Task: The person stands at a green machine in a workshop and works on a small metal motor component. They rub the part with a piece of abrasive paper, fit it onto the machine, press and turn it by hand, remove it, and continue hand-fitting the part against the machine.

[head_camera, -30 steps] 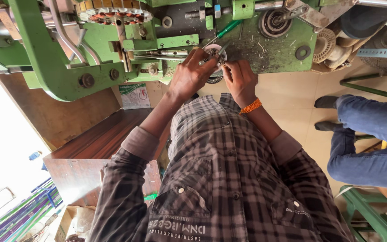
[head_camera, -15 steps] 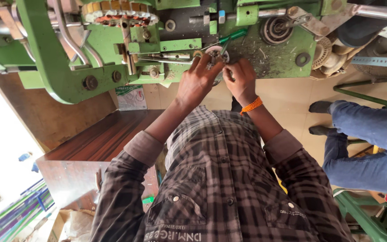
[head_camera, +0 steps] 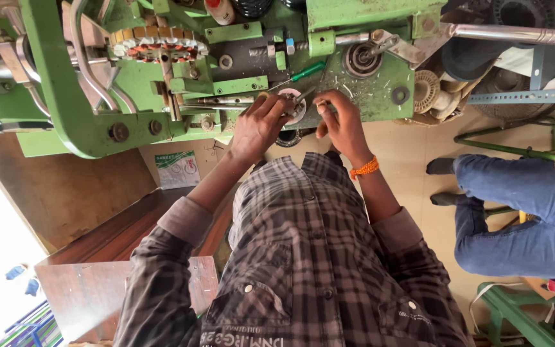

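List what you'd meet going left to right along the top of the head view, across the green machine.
Copper-wound stator ring → left hand → small round metal part → right hand → cream ribbed pulley → seated person's blue-jeaned leg.

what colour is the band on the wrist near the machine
Orange: a beaded wrist band on the person's right hand, best seen in the head view against the green metal machine.

the small round part [head_camera: 292, 105] is mostly hidden behind both hands' fingers [head_camera: 276, 106].
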Tool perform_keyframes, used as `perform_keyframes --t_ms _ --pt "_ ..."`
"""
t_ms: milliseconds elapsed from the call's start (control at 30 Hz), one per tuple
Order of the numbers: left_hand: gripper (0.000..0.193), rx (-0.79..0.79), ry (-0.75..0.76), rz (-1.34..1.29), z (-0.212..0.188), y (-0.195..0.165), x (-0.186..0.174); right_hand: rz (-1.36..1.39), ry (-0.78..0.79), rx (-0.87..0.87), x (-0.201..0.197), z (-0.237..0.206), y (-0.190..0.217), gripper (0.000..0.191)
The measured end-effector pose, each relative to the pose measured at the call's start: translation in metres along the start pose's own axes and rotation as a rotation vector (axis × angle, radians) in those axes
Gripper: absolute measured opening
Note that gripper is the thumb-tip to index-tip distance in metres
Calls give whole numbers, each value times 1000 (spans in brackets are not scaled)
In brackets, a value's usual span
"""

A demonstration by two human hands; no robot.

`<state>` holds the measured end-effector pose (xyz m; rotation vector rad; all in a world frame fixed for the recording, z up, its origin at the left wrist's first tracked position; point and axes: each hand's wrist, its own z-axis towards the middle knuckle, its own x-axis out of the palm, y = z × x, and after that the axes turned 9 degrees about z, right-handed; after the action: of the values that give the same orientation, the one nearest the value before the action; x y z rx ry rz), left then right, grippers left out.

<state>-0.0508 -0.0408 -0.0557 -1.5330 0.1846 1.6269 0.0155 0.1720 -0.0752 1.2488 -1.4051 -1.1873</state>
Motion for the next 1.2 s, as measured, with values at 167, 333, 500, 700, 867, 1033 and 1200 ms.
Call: perform_keyframes --t_ms 167,333,500,700,867,1033,1200 --pt "26 2 30 1 -1 3 2 291 -3 195 19 11 -15 22" --pt "26 7 39 -20 -4 4 3 278 -36 322 21 24 -13 25" --pt "27 19 -2 -34 -6 3 5 318 -64 347 20 22 -7 21" --pt "28 -3 13 -48 -5 6 8 337 -67 323 20 21 -14 18" --pt "29 23 -29 -13 -7 6 11 319 -19 192 15 12 -21 17" --pt "32 144 83 -1 1 20 4 487 -130 135 -10 9 -14 24" --pt "32 172 180 -61 7 27 -6 -181 164 -116 -21 47 -2 23"
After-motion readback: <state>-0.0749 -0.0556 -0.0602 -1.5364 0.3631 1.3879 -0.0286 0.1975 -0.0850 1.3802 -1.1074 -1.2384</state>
